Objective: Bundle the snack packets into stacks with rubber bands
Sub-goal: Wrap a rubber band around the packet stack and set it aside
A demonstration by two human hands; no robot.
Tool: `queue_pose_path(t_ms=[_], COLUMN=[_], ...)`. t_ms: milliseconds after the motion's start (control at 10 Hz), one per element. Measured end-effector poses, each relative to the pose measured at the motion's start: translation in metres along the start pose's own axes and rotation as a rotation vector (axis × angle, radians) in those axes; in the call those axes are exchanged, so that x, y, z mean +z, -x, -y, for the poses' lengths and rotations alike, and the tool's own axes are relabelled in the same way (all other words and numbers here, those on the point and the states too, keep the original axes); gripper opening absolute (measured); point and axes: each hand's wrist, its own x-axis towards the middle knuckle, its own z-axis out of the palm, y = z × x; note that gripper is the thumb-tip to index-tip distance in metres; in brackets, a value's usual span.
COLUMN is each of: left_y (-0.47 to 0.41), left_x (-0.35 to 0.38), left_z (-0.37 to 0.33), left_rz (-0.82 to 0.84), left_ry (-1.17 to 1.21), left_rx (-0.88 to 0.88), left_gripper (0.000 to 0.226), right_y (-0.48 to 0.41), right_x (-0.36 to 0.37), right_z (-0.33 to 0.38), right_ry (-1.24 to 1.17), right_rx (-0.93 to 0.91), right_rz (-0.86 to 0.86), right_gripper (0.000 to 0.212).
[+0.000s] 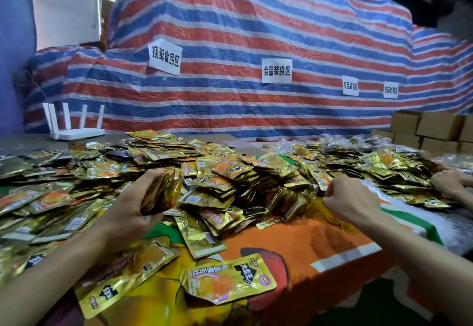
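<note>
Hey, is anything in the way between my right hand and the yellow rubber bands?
Nothing visible does. The right hand is curled directly over the pile of yellow rubber bands; the heap of loose packets lies just to their left. The left hand grips a stack of packets.

Packets [217,179]: glossy gold foil, crinkled. Bands [332,216]: thin yellow rubber. Tarp [230,31]: woven plastic, creased, faint sheen. Signs [277,70]: matt white paper. Boxes [437,125]: matt brown cardboard. Router [76,133]: smooth white plastic.

Gold packets [220,179], yellow rubber bands [332,219], orange cloth [294,238], red-white-blue striped tarp [256,31]
</note>
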Motion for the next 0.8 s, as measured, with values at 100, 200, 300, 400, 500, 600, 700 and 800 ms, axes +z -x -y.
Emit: queue_pose_path(t_ms=[100, 200, 300, 400, 500, 600, 700, 800], left_y=[0.004, 0.003, 0.002, 0.002, -0.001, -0.005, -0.008, -0.007], left_x=[-0.006, -0.008, -0.011, -0.011, -0.01, -0.017, -0.025, -0.029], left_z=[-0.013, -0.011, -0.013, -0.013, -0.009, -0.005, 0.0, 0.004], left_rz=[-0.006, -0.057, -0.113, -0.16, -0.234, -0.205, -0.211, -0.218], left_ry=[0.061, 0.107, 0.21, 0.44, 0.749, 0.966, 1.023, 0.915], left_rx=[0.022, 0.013, -0.031, -0.193, -0.465, -0.662, -0.748, -0.799], left_gripper=[0.058, 0.051, 0.038, 0.02, 0.039, 0.047, 0.04, 0.031], right_y=[-0.003, 0.008, 0.023, 0.036, 0.04, 0.036, 0.036, 0.041], right_x=[-0.013, -0.021, -0.023, -0.015, -0.001, 0.007, 0.011, 0.031], right_z=[0.006, 0.039, 0.088, 0.145, 0.203, 0.252, 0.285, 0.299], right_ry=[-0.021, -0.077, -0.205, -0.417, -0.592, -0.764, -0.941, -1.089], right_rx=[-0.011, -0.084, -0.186, -0.288, -0.356, -0.394, -0.438, -0.412], right_rz=[-0.072, -0.112, -0.106, -0.01, 0.149, 0.297, 0.387, 0.343], right_gripper=[0.009, 0.011, 0.012, 0.013, 0.013, 0.016, 0.016, 0.01])
